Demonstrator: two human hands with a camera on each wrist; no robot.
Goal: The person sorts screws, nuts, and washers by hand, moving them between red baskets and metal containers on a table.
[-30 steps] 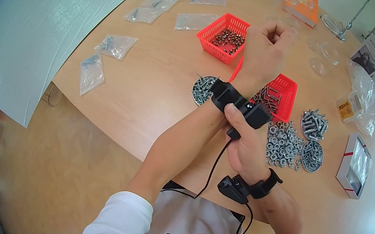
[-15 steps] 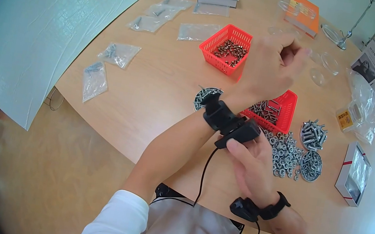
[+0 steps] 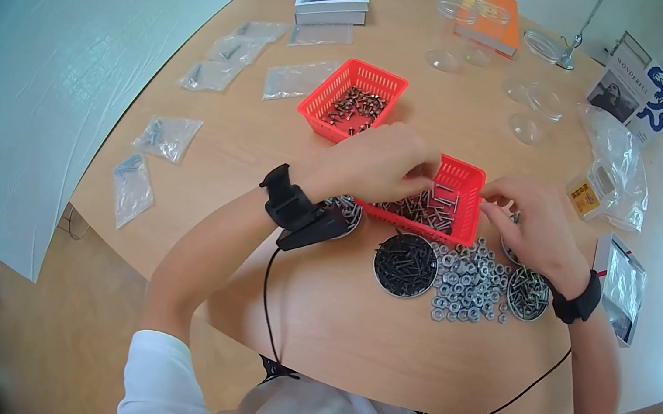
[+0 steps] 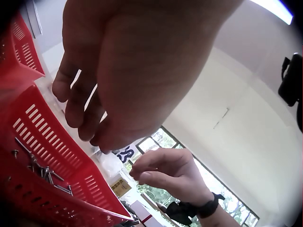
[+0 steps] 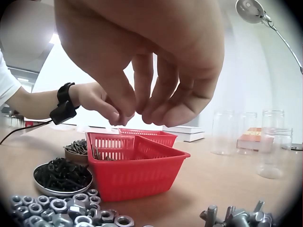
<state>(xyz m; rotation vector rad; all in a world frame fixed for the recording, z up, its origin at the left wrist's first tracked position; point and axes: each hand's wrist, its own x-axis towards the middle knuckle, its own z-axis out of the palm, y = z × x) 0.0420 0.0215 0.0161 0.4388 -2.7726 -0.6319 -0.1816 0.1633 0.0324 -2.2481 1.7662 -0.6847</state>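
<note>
My left hand (image 3: 383, 163) hovers over the left part of the near red basket (image 3: 470, 214), fingers loosely bent. Silver screws (image 3: 436, 215) lie inside it. Just right of the basket is my right hand (image 3: 534, 227), above a partly hidden dish. In the right wrist view, the right hand's fingers (image 5: 165, 101) hang bent above the basket (image 5: 137, 179), with nothing visible between them. The left wrist view shows the left hand (image 4: 132, 71) beside the basket's rim, also with nothing visible in it. A dish of black screws (image 3: 404, 266) and loose nuts (image 3: 467, 284) lie nearer me.
Another red basket (image 3: 309, 114) with small fasteners stands behind. Plastic bags (image 3: 166, 137) lie on the left, books (image 3: 332, 0) at the back. Clear containers (image 3: 526, 128) stand back right, and a box (image 3: 618, 293) sits at the right. Cables run from both wrists.
The right hand has let go of the device on the left wrist and moved right. The left hand has come down to the near basket. The black screws are uncovered.
</note>
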